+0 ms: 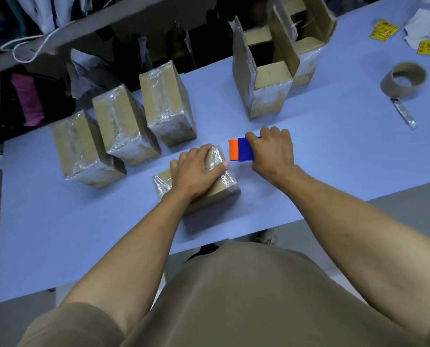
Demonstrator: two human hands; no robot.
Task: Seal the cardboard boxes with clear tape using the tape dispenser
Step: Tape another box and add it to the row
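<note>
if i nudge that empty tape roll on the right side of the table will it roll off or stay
It will probably stay. The empty tape roll lies on its flat side on the table, hole facing up, so a nudge should slide it rather than roll it. It looks like a bare cardboard core, so likely light and easily shifted.

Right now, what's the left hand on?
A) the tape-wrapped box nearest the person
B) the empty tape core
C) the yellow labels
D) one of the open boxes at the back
A: the left hand presses down on the near box wrapped in clear tape, while the right hand grips the blue and orange tape dispenser just beside that box.
</note>
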